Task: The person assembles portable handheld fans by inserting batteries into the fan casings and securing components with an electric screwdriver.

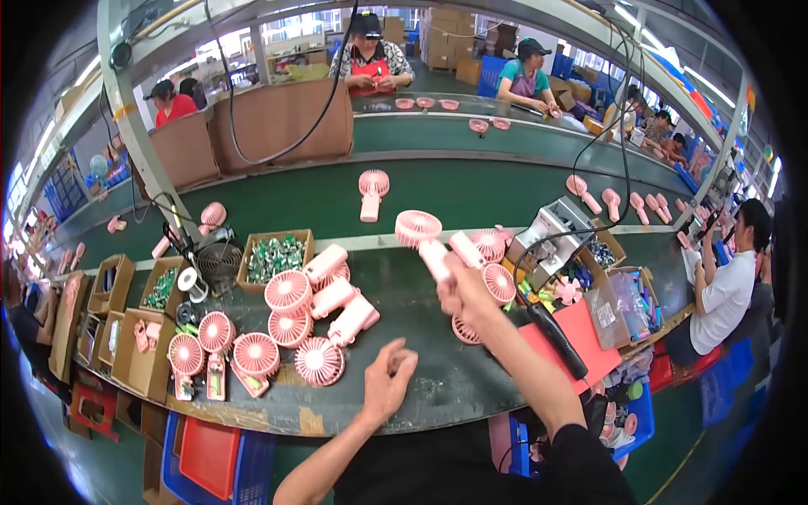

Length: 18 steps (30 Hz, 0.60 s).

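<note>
My right hand (465, 296) grips the handle of a pink handheld fan (418, 228), its round grille tilted up over the bench's far edge. Lower down, my left hand (389, 379) hovers above the dark bench with fingers loosely curled in and nothing visible in them. Left of it lies a cluster of pink fans, the nearest a round fan head (320, 361) with its handle up to the right. Several more pink fans (497, 284) lie beside and partly behind my right hand.
Open-backed fans (216, 332) sit at the bench's left, near cardboard boxes of parts (278, 259). A grey metal machine (555, 236), an electric screwdriver (557, 341) and a red mat (589, 330) lie right. Beyond runs a green conveyor (295, 198) carrying fans; co-workers sit across it.
</note>
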Available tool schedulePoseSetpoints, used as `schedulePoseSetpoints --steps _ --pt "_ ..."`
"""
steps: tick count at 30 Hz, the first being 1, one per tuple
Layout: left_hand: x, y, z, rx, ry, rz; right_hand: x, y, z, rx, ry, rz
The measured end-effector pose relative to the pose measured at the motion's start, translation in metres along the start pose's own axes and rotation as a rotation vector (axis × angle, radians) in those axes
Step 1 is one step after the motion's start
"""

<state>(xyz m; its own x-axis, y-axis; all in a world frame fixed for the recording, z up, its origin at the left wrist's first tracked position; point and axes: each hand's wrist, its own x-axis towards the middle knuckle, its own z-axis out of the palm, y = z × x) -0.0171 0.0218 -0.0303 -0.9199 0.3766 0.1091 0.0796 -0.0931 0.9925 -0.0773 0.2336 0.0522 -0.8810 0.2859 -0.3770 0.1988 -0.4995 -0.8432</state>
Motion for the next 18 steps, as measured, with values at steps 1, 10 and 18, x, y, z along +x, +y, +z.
schedulePoseSetpoints --steps 1,10,18 --pt "-0.006 -0.008 -0.001 0.033 -0.003 -0.011 0.028 -0.014 -0.002 -0.014 -0.057 -0.005" --pt "0.000 -0.002 0.000 -0.025 0.027 -0.092 0.137 -0.075 -0.017 -0.440 0.326 -0.664" --pt "0.003 -0.005 -0.002 0.077 0.014 -0.037 -0.043 -0.053 -0.075 -1.775 0.149 -0.412"
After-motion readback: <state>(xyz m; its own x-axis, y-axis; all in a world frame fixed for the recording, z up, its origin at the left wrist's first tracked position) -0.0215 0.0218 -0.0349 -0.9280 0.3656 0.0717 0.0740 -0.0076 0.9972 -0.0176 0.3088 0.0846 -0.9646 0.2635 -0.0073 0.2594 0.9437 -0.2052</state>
